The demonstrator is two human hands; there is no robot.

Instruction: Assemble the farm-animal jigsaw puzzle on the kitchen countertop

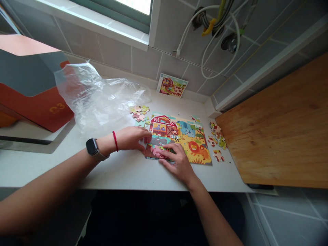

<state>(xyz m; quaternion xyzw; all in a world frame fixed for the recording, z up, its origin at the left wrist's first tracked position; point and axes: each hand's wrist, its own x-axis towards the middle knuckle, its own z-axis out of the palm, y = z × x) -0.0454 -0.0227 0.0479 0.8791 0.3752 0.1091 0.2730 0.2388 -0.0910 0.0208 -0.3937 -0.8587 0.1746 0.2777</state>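
A colourful jigsaw puzzle [198, 138] lies on the white countertop, showing a red barn, an elephant, lions and a pink pig. My left hand [130, 138] is at its left edge, fingers curled over the border and thumb by the lower left side; its fingertips are partly hidden. On the lower left part of the puzzle rests my right hand [179, 164], fingers apart and touching the pieces around the pig [155, 151]. Loose puzzle pieces [138, 114] lie above my left hand, and more loose pieces [217, 136] are scattered right of the puzzle.
A picture card [172, 85] leans against the tiled wall. Crumpled clear plastic bag [102, 99] spreads beside an orange-and-grey box [30, 92] at the left. A wooden board [279, 130] stands at the right. A white cable [202, 65] hangs by the wall pipes.
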